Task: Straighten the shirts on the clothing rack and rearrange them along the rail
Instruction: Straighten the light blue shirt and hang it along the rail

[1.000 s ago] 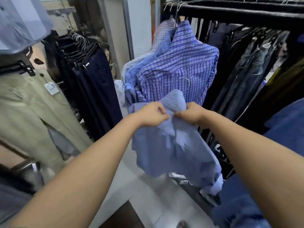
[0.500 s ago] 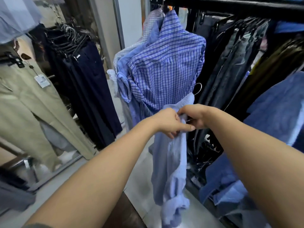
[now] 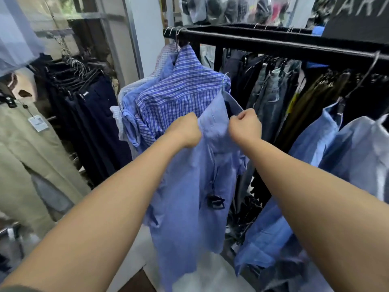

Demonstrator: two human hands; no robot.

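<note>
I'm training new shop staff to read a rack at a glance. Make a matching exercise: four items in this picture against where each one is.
Items:
1. plain blue shirt
2. blue checked shirt
3. khaki trousers
4. dark price tag

Places:
A. far left
B. dangling on the plain blue shirt
C. gripped by the left hand and right hand
D. hanging at the rail's left end

Pairs: 1-C, 2-D, 3-A, 4-B

held shirt (image 3: 189,197) centre, between left hand (image 3: 185,131) at 9 o'clock and right hand (image 3: 245,126) at 3 | rail (image 3: 273,44) at 12, above | hung shirts (image 3: 176,98) at 11, behind | trousers (image 3: 92,114) at 9
</note>
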